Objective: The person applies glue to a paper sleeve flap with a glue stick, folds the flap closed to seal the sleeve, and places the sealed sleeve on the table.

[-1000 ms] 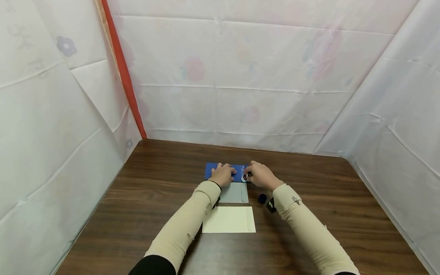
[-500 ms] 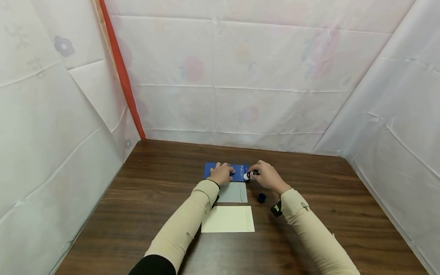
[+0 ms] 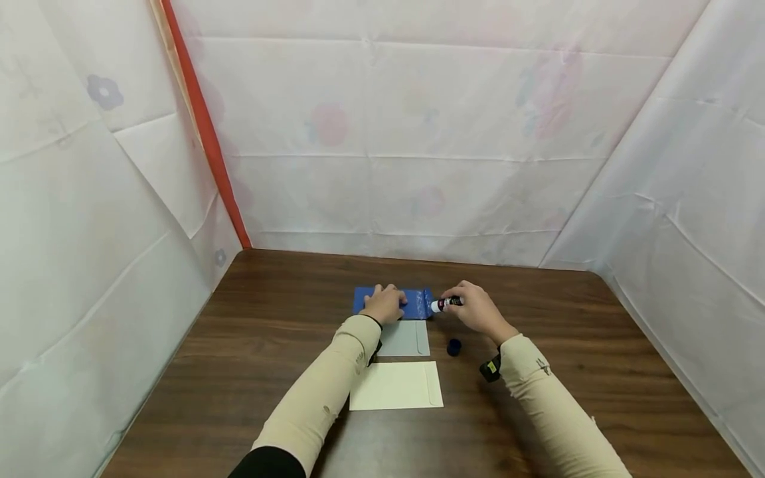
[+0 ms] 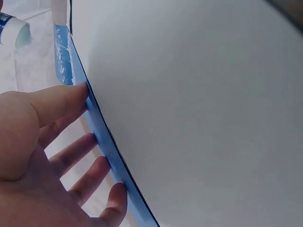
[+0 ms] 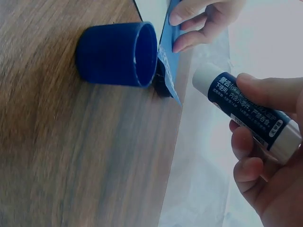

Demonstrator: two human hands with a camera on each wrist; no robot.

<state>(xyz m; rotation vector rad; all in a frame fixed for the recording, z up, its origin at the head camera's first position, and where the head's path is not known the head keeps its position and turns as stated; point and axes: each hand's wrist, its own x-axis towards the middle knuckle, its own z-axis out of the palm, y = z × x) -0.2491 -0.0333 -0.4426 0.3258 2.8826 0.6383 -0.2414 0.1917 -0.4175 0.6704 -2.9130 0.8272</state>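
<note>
A blue envelope (image 3: 414,304) lies at the far side of the table, its flap (image 4: 63,56) at the right end streaked with white glue. My left hand (image 3: 385,303) rests on this envelope, fingertips and thumb spread along it. In the right wrist view, my right hand (image 5: 277,156) grips an uncapped glue stick (image 5: 248,109) between thumb and fingers. The stick's white end points left, just off the flap's outer edge in the head view. A dark blue glue cap (image 5: 113,54) stands on the table, nearer to me than the right hand.
A pale grey-blue envelope (image 3: 406,338) lies just in front of the blue one, partly under the left wrist. Nearer still is a cream envelope (image 3: 394,386). The brown wooden table (image 3: 568,365) is bordered by white sheeting (image 3: 418,133).
My right hand has drawn back to the right with the glue stick, from over the flap to beside it. The left hand has stayed in place on the blue envelope.
</note>
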